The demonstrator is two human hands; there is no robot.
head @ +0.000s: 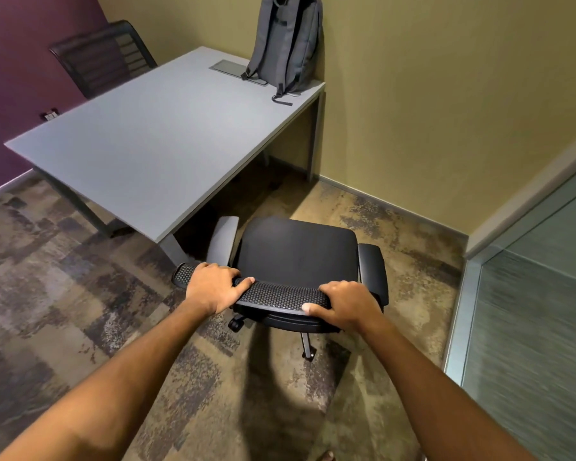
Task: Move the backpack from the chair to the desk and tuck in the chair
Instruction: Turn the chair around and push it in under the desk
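A grey backpack [288, 41] stands upright on the far right corner of the grey desk [153, 141], leaning against the yellow wall. A black office chair [300, 254] with a mesh backrest sits on the carpet just off the desk's near right corner, its seat facing the desk and outside the desk's edge. My left hand [212, 287] grips the left part of the backrest's top edge. My right hand [346, 304] grips the right part of that same edge. The seat is bare.
A second black chair [103, 58] stands behind the desk by the purple wall. A glass partition [529, 311] closes off the right side. A cable hatch [236, 71] lies in the desk top beside the backpack. Patterned carpet covers the floor.
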